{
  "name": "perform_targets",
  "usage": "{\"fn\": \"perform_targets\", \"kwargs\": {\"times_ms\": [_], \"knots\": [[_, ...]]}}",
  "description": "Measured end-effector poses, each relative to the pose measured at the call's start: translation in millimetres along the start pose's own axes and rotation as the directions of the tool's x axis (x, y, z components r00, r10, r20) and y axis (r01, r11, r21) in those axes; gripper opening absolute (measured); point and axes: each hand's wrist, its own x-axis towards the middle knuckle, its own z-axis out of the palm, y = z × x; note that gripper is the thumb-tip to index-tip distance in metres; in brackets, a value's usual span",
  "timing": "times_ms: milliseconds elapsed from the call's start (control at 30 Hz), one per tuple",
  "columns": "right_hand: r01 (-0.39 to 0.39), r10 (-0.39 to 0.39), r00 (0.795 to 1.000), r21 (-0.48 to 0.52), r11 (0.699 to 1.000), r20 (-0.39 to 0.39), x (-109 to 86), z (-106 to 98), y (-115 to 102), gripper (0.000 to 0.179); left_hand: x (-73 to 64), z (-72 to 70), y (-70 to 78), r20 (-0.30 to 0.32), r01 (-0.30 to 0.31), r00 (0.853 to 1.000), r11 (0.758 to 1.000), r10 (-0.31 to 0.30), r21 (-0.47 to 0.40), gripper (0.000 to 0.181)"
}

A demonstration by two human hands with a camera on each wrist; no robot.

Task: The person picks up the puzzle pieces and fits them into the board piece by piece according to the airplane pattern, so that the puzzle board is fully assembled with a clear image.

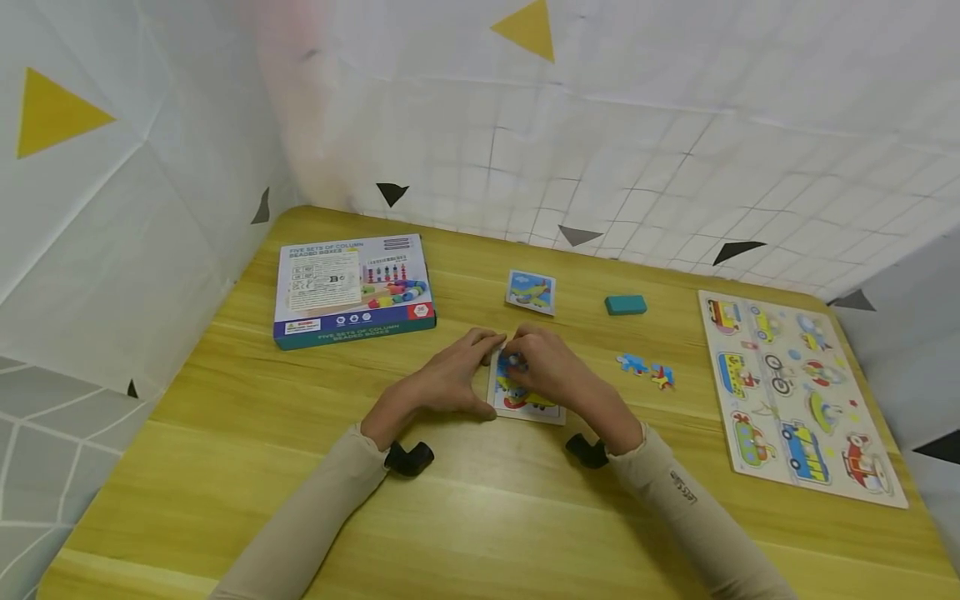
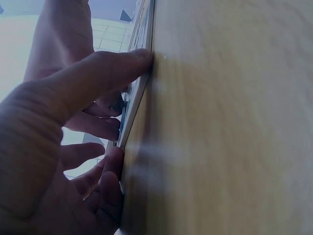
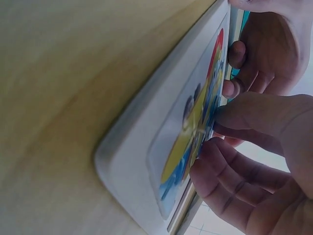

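A small puzzle board (image 1: pixel 551 413) with a yellow, red and blue picture lies flat on the table. At its left edge, my left hand (image 1: pixel 448 379) holds the board, thumb by the near corner and fingers by the far one. My right hand (image 1: pixel 551 367) reaches over its upper part, and the fingertips pinch a blue puzzle piece (image 1: pixel 513 360) against the picture. Most of that piece is hidden by the fingers. To the right lie loose puzzle pieces, a blue one (image 1: pixel 632 363) and a blue, red and yellow one (image 1: pixel 663 376).
Behind the board is a picture card (image 1: pixel 531 292) showing a yellow plane, with a teal block (image 1: pixel 626 305) to its right. A bead-set box (image 1: pixel 355 289) stands at the back left. Along the right side lies a large vehicle puzzle board (image 1: pixel 801 400).
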Motion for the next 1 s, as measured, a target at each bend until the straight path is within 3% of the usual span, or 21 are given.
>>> {"fn": "perform_targets", "kwargs": {"times_ms": [300,600,1000], "knots": [[0.037,-0.037,0.999,-0.018,0.999,0.001,1.7,2,2,0.020,-0.2,0.4,-1.3,-0.002,0.001,1.000,1.000,-0.001,0.009,0.109],[0.042,-0.041,0.997,0.014,0.999,-0.061,-4.8,5,8,0.016,-0.6,0.8,-0.2,0.001,-0.008,1.000,1.000,0.008,-0.003,0.098],[-0.012,0.029,0.978,0.087,0.996,-0.208,-51.6,-14,27,0.012,0.1,1.5,-0.1,0.010,0.004,1.000,1.000,-0.004,0.027,0.094]]}}
